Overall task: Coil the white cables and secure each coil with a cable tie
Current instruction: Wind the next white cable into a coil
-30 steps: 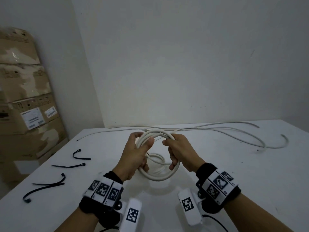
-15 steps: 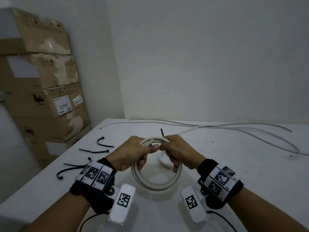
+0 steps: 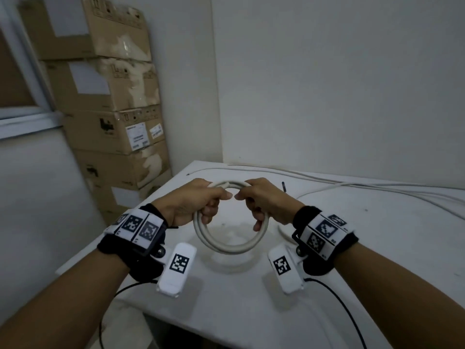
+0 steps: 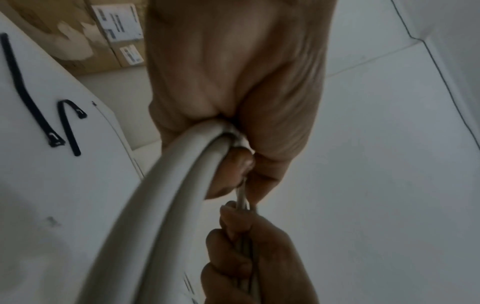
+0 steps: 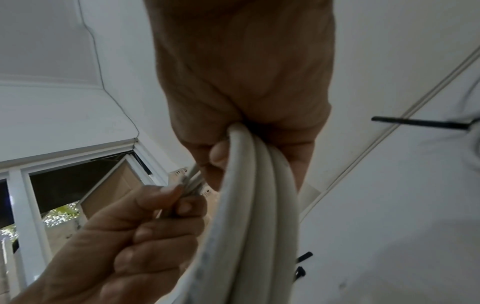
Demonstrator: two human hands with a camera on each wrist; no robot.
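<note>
- Stacking up at far left: brown cardboard boxes (image 3: 110,102) against the wall, beside the white table (image 3: 377,248).
- Lying on the table's left part (left wrist view): loose black plastic cable ties (image 4: 68,125), well apart from the hands.
- Left hand (image 3: 191,202) was curled round the upper left of the round coil of thick white cable (image 3: 226,245), thumb over the top.
- Coil was held upright above the table btwn both hands, several turns side by side, no tie on it yet.
- Right hand (image 3: 264,200) gripped the coil's upper right, fingers wrapped thru the loop.
- Behind the right hand: a black tie tail (image 3: 283,186), likely on another bundle; can't tell for sure.
- At right: uncoiled white cables (image 3: 377,187) along the table's back edge.
- Step, as I judged it: coiling done for this cable, tying pending. Next move needs one hand to keep all turns pinched while the other fetches a tie w/o the coil springing open.
</note>
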